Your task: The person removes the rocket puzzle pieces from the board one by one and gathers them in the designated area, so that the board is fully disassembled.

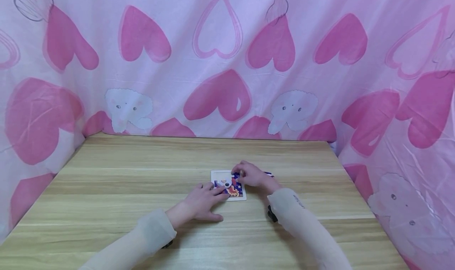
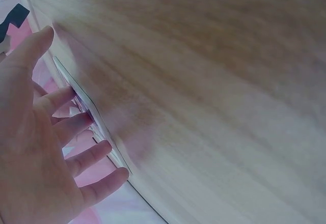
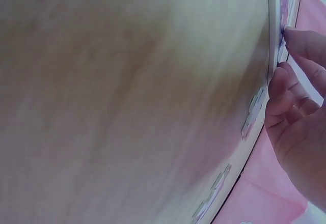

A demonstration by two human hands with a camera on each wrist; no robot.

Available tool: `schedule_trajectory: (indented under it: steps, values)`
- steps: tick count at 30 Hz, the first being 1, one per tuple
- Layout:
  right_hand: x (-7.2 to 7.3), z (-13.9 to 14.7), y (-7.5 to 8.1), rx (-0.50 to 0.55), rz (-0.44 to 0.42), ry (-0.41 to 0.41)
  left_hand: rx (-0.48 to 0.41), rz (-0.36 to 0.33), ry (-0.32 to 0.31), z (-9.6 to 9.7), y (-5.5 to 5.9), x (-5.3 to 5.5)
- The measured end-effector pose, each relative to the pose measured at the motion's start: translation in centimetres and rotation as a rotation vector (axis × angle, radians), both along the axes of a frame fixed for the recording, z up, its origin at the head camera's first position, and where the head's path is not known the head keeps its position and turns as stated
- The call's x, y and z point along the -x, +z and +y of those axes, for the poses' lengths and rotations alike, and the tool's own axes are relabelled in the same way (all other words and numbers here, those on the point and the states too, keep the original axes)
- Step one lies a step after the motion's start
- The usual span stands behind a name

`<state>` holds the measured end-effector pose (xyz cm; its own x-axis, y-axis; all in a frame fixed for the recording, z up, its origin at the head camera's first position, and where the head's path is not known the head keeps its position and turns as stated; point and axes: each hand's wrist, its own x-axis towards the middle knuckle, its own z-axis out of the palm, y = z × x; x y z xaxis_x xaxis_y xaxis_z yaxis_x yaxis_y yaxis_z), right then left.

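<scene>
A small jigsaw puzzle board (image 1: 221, 176) with a pale border lies on the table, partly filled with blue, orange and white pieces (image 1: 234, 191). My left hand (image 1: 202, 202) rests its spread, nearly straight fingers on the board's left and near side, thumb held apart on the table side. Over the board's right side, my right hand (image 1: 253, 174) has its fingers curled and pinches a dark blue puzzle piece (image 3: 281, 39) between thumb and fingertips, right at the board's surface. The fingers hide much of that piece and part of the board.
Loose puzzle pieces (image 3: 253, 113) lie on the table right of the board, mostly behind the right hand in the head view. The wooden table (image 1: 142, 163) reaches a pink curtain (image 1: 170, 76) with hearts at the back and sides.
</scene>
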<state>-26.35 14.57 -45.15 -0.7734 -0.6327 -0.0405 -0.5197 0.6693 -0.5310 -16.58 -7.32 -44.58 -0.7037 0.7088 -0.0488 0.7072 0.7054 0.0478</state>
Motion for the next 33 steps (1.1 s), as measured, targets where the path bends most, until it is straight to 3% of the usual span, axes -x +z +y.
schedule_trajectory:
  steps: [15, 27, 33]
  values:
    - [0.2, -1.1, 0.5, -0.086, -0.055, -0.103, 0.043, 0.045, -0.065, 1.2, 0.2, 0.6]
    - [0.6, -0.7, 0.6, -0.092, -0.049, -0.016, 0.076, 0.062, -0.055, 1.6, -0.3, 0.3]
    - [0.6, -0.5, 0.8, -0.064, -0.072, -0.013, 0.079, 0.070, -0.061, 1.9, -0.1, 0.5]
